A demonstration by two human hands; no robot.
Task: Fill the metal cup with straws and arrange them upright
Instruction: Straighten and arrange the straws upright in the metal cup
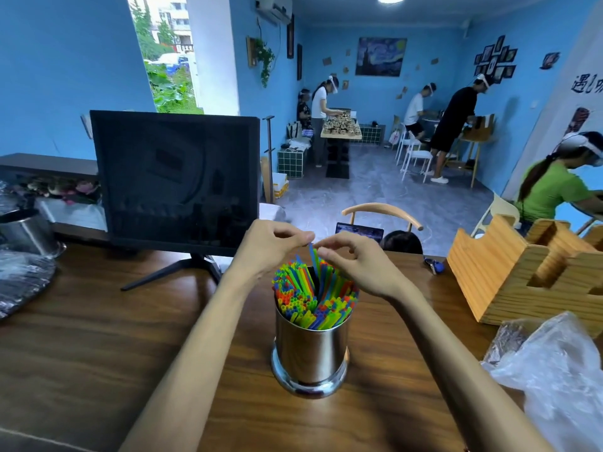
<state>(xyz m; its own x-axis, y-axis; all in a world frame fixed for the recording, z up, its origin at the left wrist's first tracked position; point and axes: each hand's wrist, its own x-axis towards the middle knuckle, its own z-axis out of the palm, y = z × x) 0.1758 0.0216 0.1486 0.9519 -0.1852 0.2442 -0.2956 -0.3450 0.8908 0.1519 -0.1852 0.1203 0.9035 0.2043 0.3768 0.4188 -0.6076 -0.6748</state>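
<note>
A shiny metal cup (310, 357) stands upright on the wooden table (98, 353), in the middle of the head view. It is packed with several coloured straws (313, 298) in green, blue, orange and yellow, standing nearly upright. One blue straw (314, 257) sticks up higher than the rest. My left hand (267, 247) and my right hand (355, 259) meet above the cup, and their fingertips pinch the top of that blue straw.
A dark monitor (176, 181) on a stand sits behind the cup to the left. A wooden holder (528, 272) and a crumpled clear plastic bag (554, 380) lie at the right. Another metal pot (26, 233) stands far left. Several people work in the room beyond.
</note>
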